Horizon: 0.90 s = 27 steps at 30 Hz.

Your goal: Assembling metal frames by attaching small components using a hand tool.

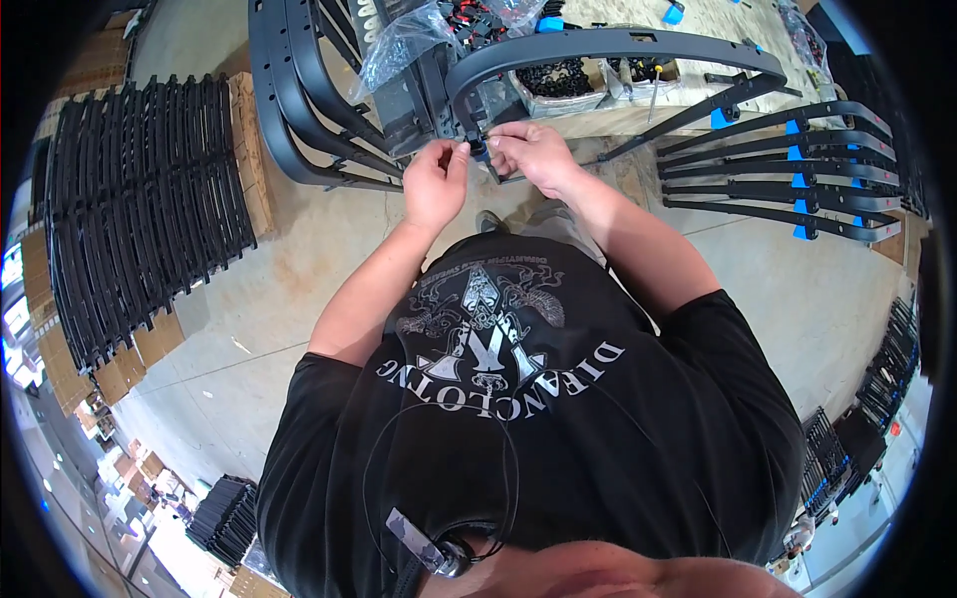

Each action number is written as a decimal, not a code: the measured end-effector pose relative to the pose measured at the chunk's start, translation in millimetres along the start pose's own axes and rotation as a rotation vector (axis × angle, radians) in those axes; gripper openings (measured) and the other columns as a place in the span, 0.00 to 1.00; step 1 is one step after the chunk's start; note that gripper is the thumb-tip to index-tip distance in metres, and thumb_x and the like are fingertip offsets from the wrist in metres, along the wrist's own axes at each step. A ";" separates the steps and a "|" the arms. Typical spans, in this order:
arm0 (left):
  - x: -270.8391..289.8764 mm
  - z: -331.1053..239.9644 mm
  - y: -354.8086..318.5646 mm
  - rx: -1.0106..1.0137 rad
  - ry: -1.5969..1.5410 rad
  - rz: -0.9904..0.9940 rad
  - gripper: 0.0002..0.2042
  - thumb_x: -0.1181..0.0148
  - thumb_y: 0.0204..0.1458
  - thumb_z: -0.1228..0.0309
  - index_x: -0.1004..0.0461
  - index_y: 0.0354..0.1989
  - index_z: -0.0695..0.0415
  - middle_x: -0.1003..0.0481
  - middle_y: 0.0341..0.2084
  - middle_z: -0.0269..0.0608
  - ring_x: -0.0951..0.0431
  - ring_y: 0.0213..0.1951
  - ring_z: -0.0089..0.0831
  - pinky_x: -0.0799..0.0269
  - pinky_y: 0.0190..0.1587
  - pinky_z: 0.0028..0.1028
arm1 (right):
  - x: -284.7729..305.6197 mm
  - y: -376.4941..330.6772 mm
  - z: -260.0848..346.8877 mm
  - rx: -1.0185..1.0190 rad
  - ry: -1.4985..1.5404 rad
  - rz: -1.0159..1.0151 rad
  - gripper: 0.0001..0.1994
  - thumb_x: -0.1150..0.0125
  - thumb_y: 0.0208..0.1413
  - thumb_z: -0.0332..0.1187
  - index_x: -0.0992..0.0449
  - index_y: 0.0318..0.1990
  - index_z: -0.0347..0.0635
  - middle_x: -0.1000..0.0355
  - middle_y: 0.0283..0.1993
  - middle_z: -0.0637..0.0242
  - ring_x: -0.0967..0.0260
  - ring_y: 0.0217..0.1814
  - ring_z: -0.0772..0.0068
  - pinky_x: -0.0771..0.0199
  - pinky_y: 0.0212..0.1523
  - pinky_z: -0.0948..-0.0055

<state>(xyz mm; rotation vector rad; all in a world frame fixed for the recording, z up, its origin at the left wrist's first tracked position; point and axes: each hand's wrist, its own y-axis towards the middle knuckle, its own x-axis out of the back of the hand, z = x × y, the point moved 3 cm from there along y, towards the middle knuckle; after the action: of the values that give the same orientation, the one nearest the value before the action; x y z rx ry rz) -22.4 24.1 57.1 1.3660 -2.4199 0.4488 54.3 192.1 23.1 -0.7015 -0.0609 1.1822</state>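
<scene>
A curved black metal frame (608, 46) lies across the front of the workbench, one end reaching toward my body. At that end is a small dark bracket (477, 147), with both hands close around it. My left hand (436, 181) is on its left side, thumb and fingers closed together at the bracket. From the right, my right hand (536, 157) pinches with thumb and forefinger beside the same spot. Whatever is between the fingers of either hand is too small or hidden to name.
The workbench (718, 40) bears a plastic bag (404, 45), boxes of small black parts (558, 80) and a yellow-handled screwdriver (655, 88). Curved black frames (299, 110) stand at left, others with blue pieces (788, 169) at right. Black bars (150, 199) are stacked far left.
</scene>
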 end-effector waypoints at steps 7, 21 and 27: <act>0.2 -15.0 20.7 -0.112 0.556 0.215 0.16 0.49 0.65 0.61 0.23 0.37 0.62 0.21 0.35 0.59 0.21 0.40 0.58 0.26 0.44 0.50 | -3.5 7.7 11.3 0.153 -0.267 0.007 0.12 0.37 0.61 0.27 0.22 0.50 0.31 0.20 0.38 0.63 0.23 0.35 0.75 0.20 0.38 0.73; 2.8 -24.5 30.3 -0.093 0.647 0.377 0.18 0.52 0.66 0.59 0.23 0.37 0.62 0.21 0.37 0.61 0.22 0.44 0.58 0.28 0.48 0.51 | -10.2 19.2 28.5 0.216 -0.882 -0.130 0.22 0.47 0.68 0.45 0.20 0.41 0.29 0.22 0.32 0.56 0.25 0.34 0.63 0.25 0.41 0.60; 3.9 -28.9 31.0 -0.082 0.675 0.393 0.18 0.53 0.65 0.60 0.23 0.37 0.62 0.20 0.38 0.59 0.21 0.44 0.56 0.26 0.48 0.50 | -11.9 21.7 18.3 -0.033 -0.501 -0.170 0.23 0.49 0.67 0.47 0.21 0.39 0.30 0.22 0.32 0.55 0.27 0.34 0.60 0.28 0.42 0.61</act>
<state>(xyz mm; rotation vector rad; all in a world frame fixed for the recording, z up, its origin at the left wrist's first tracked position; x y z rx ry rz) -47.5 48.6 81.2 0.5557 -2.0780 0.7526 24.4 194.7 29.7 -0.4056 -0.5507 1.1702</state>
